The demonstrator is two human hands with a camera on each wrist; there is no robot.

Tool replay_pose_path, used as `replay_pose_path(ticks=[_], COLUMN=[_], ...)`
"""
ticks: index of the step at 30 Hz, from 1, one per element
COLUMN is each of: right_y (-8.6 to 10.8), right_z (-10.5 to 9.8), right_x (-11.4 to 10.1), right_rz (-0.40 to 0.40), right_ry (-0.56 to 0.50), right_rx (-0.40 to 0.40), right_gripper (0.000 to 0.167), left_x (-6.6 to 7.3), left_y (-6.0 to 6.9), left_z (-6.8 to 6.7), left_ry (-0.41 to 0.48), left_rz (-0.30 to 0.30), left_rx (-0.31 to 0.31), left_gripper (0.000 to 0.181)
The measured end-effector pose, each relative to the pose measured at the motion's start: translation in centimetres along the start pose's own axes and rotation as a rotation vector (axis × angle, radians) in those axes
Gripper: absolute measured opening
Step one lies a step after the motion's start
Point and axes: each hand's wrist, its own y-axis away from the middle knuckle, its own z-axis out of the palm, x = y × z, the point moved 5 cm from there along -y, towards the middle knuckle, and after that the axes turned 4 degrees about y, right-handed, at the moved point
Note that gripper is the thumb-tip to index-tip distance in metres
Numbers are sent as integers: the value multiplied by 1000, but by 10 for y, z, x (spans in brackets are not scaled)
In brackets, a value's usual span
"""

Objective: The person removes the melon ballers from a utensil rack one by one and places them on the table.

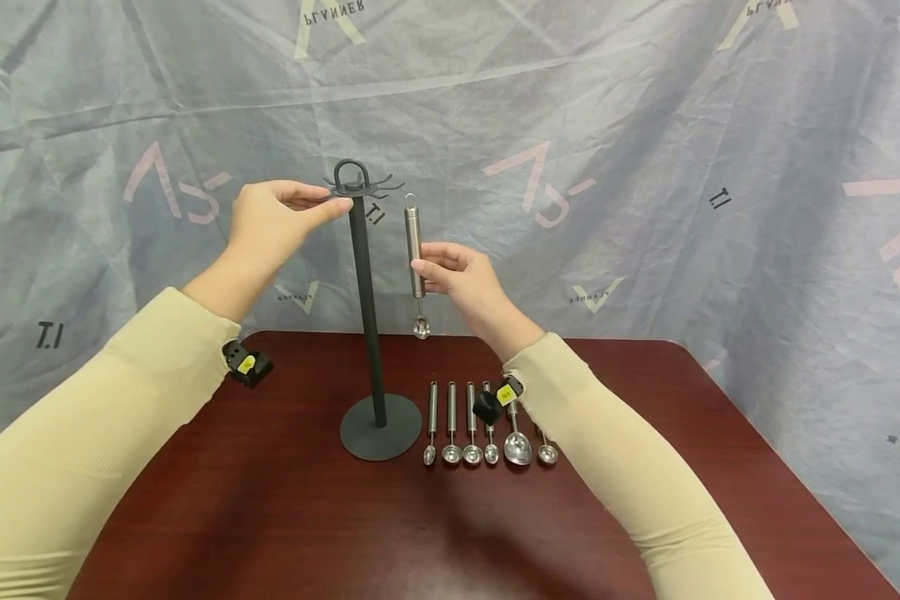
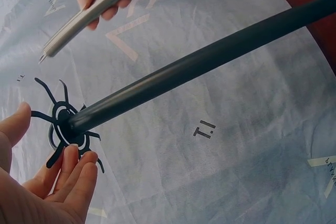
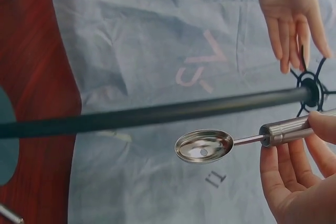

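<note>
My right hand (image 1: 461,279) pinches the steel handle of a melon baller (image 1: 414,250) between thumb and fingers. The tool is upright, its hanging loop on top and its scoop below. An oval bowl with a small hole shows in the right wrist view. Just left of it stands a dark utensil stand (image 1: 367,308) with a ring of curved hooks (image 1: 360,190) at its top. My left hand (image 1: 281,217) is at those hooks, fingers and thumb extended and touching or nearly touching them. The baller's loop is to the right of the hooks, apart from them.
On the dark red table (image 1: 270,500), several similar steel scoops and ballers (image 1: 452,454) lie in a row right of the stand's round base (image 1: 381,442). My right sleeve and wrist camera partly cover some. A grey printed cloth (image 1: 645,208) hangs behind.
</note>
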Motion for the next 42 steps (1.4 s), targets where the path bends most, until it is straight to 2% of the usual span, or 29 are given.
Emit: replay_pose_path(ticks=[9,18,23,34,42], right_y=[5,10,17,36,51], right_z=[-38,-76,-92,-137,-164], right_x=[17,33,49,101,121], right_rz=[65,146,190,301,393], right_ry=[28,73,119,196,240], right_rx=[57,130,134,144,124], right_gripper=[33,35,39,44,49], left_x=[1,2,2,0,-3], left_y=[0,-1,-1,-1,-1], left_z=[-2,-1,-1,-1,1], left_ry=[43,42,48,60,101], left_rz=[-3,7,3,28,32], left_rx=[0,0,8,60,80], left_gripper=[60,59,57,54,52])
